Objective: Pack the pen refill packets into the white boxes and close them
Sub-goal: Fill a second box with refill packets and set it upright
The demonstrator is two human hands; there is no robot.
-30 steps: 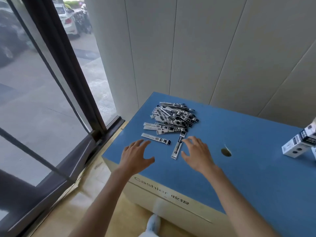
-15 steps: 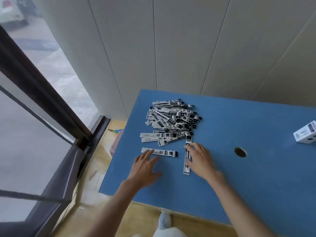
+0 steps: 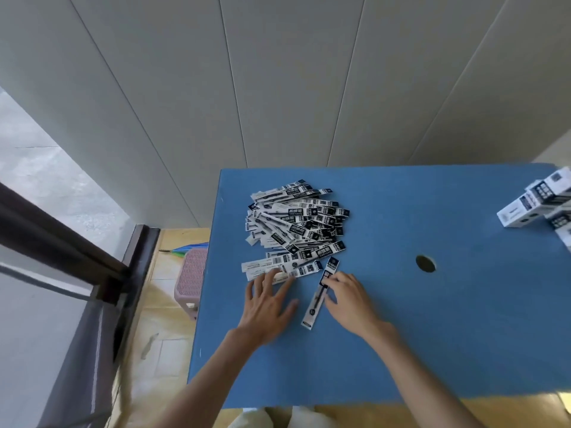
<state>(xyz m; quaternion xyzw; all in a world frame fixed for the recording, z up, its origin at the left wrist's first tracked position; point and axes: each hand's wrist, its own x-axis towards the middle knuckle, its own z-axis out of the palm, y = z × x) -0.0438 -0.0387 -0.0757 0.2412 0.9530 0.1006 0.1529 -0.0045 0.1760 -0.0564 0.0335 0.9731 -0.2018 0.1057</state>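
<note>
Resting on blue table (image 3: pixel 401 350) | L hand (image 3: pixel 267 307) flat | R hand (image 3: pixel 349 299) flat, touching packet (image 3: pixel 318 299) | panelled wall (image 3: pixel 278 81)

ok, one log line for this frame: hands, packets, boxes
left hand: fingers on flat packet near pile | right hand: fingers touching lone packet | white boxes: far right, untouched

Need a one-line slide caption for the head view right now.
Both hands, left and right, reach single refill packets beside the pile on the blue table; white boxes wait far right.
</note>
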